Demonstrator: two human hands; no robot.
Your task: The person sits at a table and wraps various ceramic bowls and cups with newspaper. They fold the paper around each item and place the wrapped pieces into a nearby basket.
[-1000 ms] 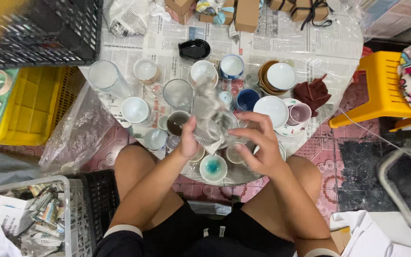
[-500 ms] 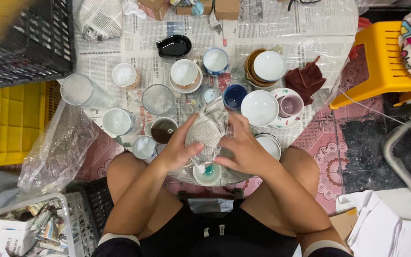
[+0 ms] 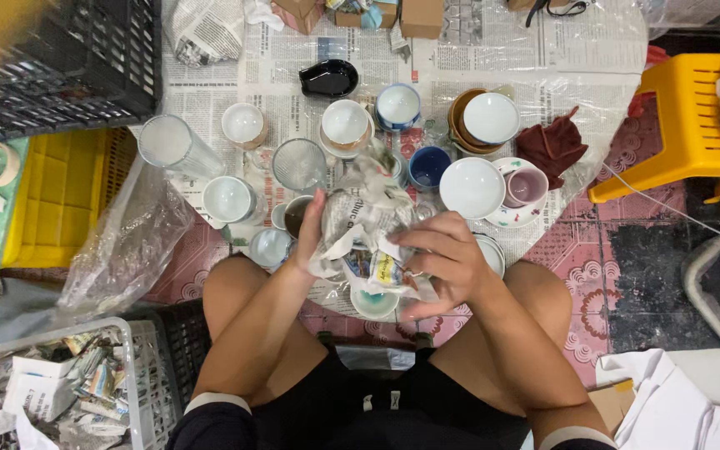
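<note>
Both my hands hold a bundle of crumpled newspaper (image 3: 364,229) above my knees; what lies inside it is hidden. My left hand (image 3: 310,229) cups its left side with the fingers up along the paper. My right hand (image 3: 443,258) grips the right side and folds the paper over. Just under the bundle sits a small bowl with a teal inside (image 3: 374,302). Around it on spread newspaper (image 3: 235,75) stand several cups, glasses and bowls, among them a white bowl (image 3: 471,187) and a dark blue cup (image 3: 427,165).
A black crate (image 3: 68,58) stands at upper left, a yellow crate (image 3: 60,196) below it. A white basket of paper scraps (image 3: 52,387) is at lower left. A yellow stool (image 3: 681,117) stands at right. A clear plastic bag (image 3: 131,242) lies by my left knee.
The paper has closed further around the held object. My hands have drawn it nearer to my body and my right hand now folds over its right side.
</note>
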